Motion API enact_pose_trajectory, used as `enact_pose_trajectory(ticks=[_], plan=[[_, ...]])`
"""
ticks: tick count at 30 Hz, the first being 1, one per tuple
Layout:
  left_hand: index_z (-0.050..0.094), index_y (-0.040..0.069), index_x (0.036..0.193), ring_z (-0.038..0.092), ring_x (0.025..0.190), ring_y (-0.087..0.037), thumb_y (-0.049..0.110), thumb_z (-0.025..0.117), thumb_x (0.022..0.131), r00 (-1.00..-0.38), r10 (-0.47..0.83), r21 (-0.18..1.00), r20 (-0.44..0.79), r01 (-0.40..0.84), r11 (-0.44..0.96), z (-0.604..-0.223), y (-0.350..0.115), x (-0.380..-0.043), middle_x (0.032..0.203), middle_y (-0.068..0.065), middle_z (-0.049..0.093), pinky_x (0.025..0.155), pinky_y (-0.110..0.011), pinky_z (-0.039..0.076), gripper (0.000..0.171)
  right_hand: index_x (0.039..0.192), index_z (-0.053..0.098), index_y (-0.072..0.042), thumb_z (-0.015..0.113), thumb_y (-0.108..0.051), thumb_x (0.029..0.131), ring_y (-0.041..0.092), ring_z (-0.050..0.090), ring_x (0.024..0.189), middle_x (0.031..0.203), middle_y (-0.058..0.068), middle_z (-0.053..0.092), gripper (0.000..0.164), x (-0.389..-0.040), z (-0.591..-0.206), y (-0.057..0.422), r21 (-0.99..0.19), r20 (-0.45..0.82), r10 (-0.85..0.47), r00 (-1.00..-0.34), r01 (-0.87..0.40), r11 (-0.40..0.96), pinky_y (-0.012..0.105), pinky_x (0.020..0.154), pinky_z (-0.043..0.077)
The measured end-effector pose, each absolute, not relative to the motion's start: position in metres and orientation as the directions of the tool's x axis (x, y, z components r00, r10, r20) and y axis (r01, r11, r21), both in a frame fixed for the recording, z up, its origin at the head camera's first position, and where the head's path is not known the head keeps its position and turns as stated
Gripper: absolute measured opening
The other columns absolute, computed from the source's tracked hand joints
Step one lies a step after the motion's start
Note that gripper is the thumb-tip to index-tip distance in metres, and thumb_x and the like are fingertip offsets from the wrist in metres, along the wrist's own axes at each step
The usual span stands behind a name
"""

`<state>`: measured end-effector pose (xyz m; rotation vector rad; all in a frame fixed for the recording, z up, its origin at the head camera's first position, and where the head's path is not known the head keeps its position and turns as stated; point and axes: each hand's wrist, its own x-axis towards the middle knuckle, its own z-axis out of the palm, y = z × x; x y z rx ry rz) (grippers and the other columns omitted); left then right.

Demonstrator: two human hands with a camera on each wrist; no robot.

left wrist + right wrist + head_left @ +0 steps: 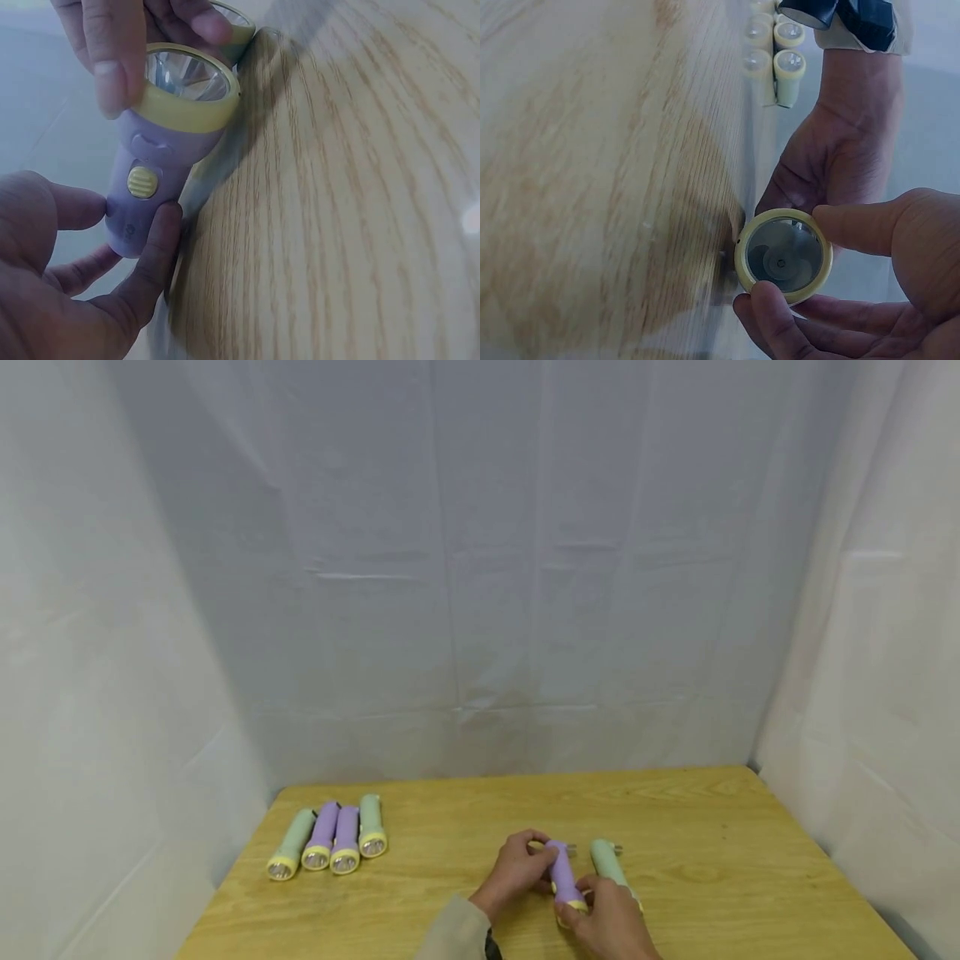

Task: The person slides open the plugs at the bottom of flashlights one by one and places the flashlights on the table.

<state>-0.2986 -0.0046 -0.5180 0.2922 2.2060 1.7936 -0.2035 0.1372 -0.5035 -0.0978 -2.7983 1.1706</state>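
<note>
Held flashlight [562, 870]: purple, lower right of the head frame, lens end toward you; can't tell if it touches the bench [435, 843].
Your left hand [517, 865]: fingers and thumb pinching the body near its tail.
Your right hand [613, 920]: fingers and thumb gripping the yellow rim [823, 274].
Inside the head: clear round lens [789, 251] over a shiny reflector.
Switch [142, 182]: yellow, ridged, under a curved raised moulding.
Marking [130, 229]: below the switch, too small to read.
Green flashlight [604, 858]: just right of your held one, prongs [618, 848] at its tail, head partly behind your right hand.
Left group [346, 833]: lower left, four flashlights in a row, green-purple-purple-green, yellow rims, lenses facing you.
Bench finish: yellow-brown wood grain.
Backdrop [495, 610]: pale creased sheeting.
Your sleeve [453, 933]: beige, bottom centre.
</note>
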Motion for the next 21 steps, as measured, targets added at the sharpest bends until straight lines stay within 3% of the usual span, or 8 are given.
enact_pose_trajectory(ticks=[21], plan=[[0.063,-0.001,0.118,0.07,0.066,-0.017,0.014,0.063,0.097,-0.94,0.327,0.964,-0.094,-0.005,0.264,-0.5183,-0.0019,-0.301,0.086,-0.012,0.069,0.06,-0.033,0.062,0.026,0.101,0.07,0.0,0.081,-0.027,0.084,0.016,0.065,0.074,0.083,0.007,0.072,0.034,-0.2051,-0.5067,0.138,-0.69,0.068,0.079,-0.995,0.01,0.723,0.032,0.06,0.05]])
